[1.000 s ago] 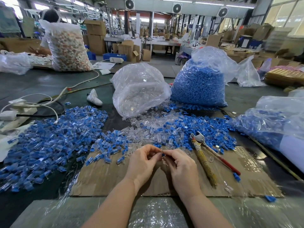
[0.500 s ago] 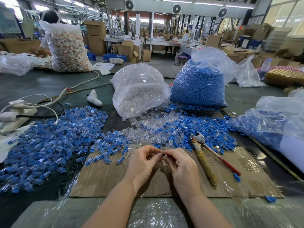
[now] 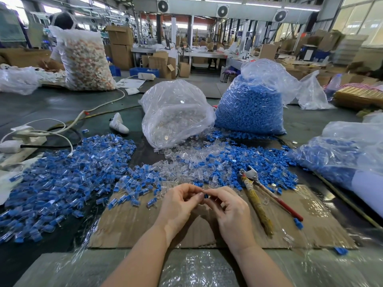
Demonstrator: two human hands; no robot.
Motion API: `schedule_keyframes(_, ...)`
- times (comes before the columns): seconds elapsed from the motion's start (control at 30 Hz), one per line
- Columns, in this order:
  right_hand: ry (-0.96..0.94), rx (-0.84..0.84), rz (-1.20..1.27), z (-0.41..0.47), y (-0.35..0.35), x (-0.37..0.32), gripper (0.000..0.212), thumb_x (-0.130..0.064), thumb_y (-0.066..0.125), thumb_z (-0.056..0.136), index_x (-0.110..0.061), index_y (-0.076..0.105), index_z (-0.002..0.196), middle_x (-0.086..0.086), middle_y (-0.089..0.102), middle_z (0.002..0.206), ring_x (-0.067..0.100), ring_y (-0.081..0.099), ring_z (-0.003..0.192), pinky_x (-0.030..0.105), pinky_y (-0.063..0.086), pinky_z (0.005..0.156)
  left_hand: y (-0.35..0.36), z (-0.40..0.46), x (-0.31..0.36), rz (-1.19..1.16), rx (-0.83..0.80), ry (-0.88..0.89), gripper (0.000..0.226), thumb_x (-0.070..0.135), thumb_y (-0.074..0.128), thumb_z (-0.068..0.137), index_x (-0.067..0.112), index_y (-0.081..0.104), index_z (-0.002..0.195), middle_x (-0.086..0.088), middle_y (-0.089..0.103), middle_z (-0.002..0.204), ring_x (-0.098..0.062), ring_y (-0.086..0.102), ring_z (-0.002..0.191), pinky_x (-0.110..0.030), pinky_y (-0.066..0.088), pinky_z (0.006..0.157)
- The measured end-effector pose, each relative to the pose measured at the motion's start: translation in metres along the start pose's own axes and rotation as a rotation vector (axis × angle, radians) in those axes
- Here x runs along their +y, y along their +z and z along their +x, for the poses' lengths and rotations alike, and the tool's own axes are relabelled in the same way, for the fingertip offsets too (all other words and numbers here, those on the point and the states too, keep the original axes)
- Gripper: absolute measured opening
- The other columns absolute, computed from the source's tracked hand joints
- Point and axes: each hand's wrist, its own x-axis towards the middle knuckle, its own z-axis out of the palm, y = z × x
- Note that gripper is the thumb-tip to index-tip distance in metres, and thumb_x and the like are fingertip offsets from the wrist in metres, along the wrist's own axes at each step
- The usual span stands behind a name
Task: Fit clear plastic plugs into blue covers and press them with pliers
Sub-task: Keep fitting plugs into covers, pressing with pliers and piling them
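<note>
My left hand [image 3: 178,206] and my right hand [image 3: 230,212] meet fingertip to fingertip above a cardboard sheet [image 3: 132,226]. Between the fingertips sits a small blue cover [image 3: 206,196]; both hands pinch it, and any clear plug in it is hidden by the fingers. Pliers [image 3: 257,201] with a wrapped handle and a red handle lie on the cardboard just right of my right hand. Loose clear plugs [image 3: 192,162] and loose blue covers [image 3: 259,162] are heaped beyond my hands. A wide pile of joined blue-and-clear pieces [image 3: 62,179] spreads to the left.
A bag of clear plugs [image 3: 176,114] and a bag of blue covers [image 3: 250,104] stand behind the heaps. Another bag of blue parts [image 3: 339,156] lies at the right. A power strip with cables [image 3: 22,137] sits far left. A person sits behind a large bag [image 3: 83,59].
Both hands have stayed together at the same spot over the cardboard; only the fingertips have shifted slightly around the small blue cover.
</note>
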Motion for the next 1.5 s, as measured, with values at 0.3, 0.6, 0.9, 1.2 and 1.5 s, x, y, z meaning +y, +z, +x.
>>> schedule_keyframes(0.3,-0.017,0.003,0.022,0.001,0.002,0.005,0.018,-0.012,0.072,0.081,-0.024,0.071,0.095,-0.018,0.063,0.087,0.002,0.060,0.084,0.024,0.050,0.072,0.000,0.001,0.000,0.013,0.016,0.000,0.007,0.003,0.064,0.084,0.009,0.068,0.087,-0.007,0.071,0.075,-0.005,0.065,0.062,-0.013,0.049,0.058)
schedule_keyframes(0.6,-0.019,0.019,0.058,0.002,0.003,0.005,0.017,-0.006,0.074,0.077,-0.018,0.071,0.088,-0.015,0.063,0.084,0.003,0.060,0.081,0.029,0.051,0.070,-0.001,0.001,0.000,0.036,0.015,0.009,0.009,0.002,0.065,0.082,0.011,0.069,0.084,-0.006,0.070,0.074,-0.003,0.064,0.062,-0.012,0.048,0.059)
schedule_keyframes(0.9,0.036,-0.021,-0.005,0.002,0.000,0.002,0.021,-0.007,0.071,0.080,-0.017,0.071,0.099,-0.014,0.061,0.087,0.006,0.058,0.081,0.034,0.052,0.074,0.000,0.001,0.000,0.060,0.033,0.013,0.006,0.004,0.065,0.084,0.006,0.068,0.089,-0.012,0.070,0.080,-0.004,0.063,0.063,-0.010,0.048,0.059)
schedule_keyframes(1.2,0.697,-0.172,-0.813,0.021,-0.051,0.023,0.057,-0.050,0.045,0.091,-0.024,0.030,0.139,0.009,0.044,0.136,0.026,0.041,0.123,0.045,0.031,0.102,0.000,0.005,-0.005,-0.023,0.086,-0.035,0.005,0.004,0.067,0.082,0.005,0.068,0.087,-0.012,0.070,0.080,-0.007,0.065,0.066,-0.012,0.049,0.057)
schedule_keyframes(1.5,0.573,-0.263,-0.962,0.023,-0.057,0.020,0.032,-0.043,0.035,0.096,-0.016,0.041,0.112,0.008,0.047,0.121,0.025,0.045,0.108,0.036,0.040,0.087,0.000,0.017,-0.004,-0.183,0.168,-0.154,0.003,0.005,0.065,0.084,0.007,0.067,0.084,-0.005,0.070,0.066,-0.008,0.060,0.051,-0.017,0.049,0.046)
